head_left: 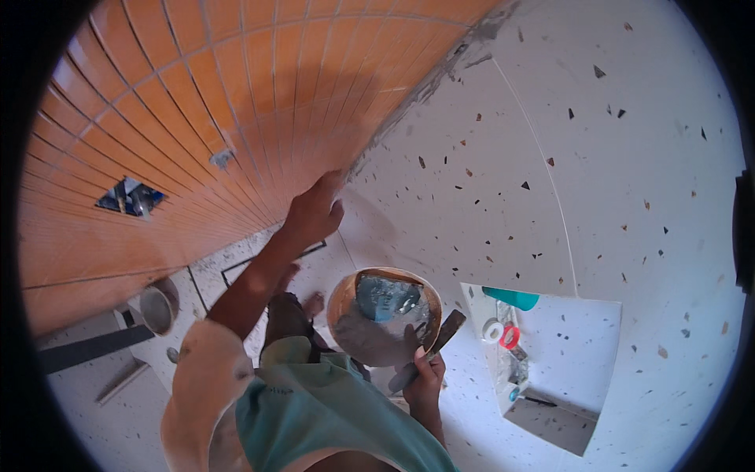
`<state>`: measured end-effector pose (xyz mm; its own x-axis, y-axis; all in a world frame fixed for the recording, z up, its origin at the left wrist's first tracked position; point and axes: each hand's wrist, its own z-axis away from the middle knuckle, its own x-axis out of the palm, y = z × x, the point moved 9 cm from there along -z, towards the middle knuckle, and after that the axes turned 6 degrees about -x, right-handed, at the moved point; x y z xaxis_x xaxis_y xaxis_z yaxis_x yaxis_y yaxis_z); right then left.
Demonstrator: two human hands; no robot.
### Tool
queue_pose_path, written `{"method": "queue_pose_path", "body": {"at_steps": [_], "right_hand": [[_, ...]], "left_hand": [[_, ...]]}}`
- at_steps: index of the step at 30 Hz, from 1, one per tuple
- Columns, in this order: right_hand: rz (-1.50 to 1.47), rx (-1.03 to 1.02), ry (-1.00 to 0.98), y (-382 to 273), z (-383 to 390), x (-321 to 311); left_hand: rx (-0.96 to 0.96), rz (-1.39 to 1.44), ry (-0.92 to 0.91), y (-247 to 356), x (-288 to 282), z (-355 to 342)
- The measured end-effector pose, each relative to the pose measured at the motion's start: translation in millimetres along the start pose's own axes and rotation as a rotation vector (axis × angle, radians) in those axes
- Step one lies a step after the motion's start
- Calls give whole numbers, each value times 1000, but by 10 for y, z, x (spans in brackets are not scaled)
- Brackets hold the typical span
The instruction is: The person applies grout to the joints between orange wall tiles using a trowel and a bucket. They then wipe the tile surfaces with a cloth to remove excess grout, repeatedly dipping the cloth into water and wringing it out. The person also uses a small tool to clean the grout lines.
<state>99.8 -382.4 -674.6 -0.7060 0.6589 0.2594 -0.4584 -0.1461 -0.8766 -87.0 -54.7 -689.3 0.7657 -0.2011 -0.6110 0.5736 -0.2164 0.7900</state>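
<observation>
My left hand (316,211) reaches up to the corner where the orange tiled wall (259,102) meets the white speckled wall (503,173). Its fingers point at the joint, with the thumb apart from them; nothing shows in it. Low in front of me, my right hand (425,379) grips the rim of a round bucket (339,303). Those same fingers also hold a dark, flat tool like a putty knife (447,333), slanting across the rim. Inside the bucket are wet grey paste (373,338) and a blue-grey lump (385,299), perhaps a bag or cloth.
To the right, a wall niche (566,354) holds a white tape roll (492,330), a red ring (510,337) and a teal item (511,298). Pipe ends show in a tile cutout (130,197). Another bucket (160,307) stands at the lower left.
</observation>
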Motion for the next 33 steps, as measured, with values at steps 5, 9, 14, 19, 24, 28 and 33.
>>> {"method": "queue_pose_path", "body": {"at_steps": [5, 9, 14, 19, 24, 28, 33], "right_hand": [[20, 12, -20, 286, -181, -14], [-11, 30, -75, 405, -231, 107], [-23, 14, -179, 375, -189, 239], [7, 28, -176, 405, -153, 183], [-23, 17, -174, 399, -178, 205], [-41, 37, -181, 469, -151, 244], [2, 87, -187, 665, -88, 298]], "left_hand": [[2, 151, -447, 780, -317, 1075], [31, -61, -851, 918, 269, 1685], [-13, -95, -1025, 879, 547, 1908], [90, -76, -962, 907, 636, 2031], [75, -44, -916, 853, 658, 2085], [144, -46, -872, 810, 668, 2141], [58, -38, -931, 674, 591, 2190]]}}
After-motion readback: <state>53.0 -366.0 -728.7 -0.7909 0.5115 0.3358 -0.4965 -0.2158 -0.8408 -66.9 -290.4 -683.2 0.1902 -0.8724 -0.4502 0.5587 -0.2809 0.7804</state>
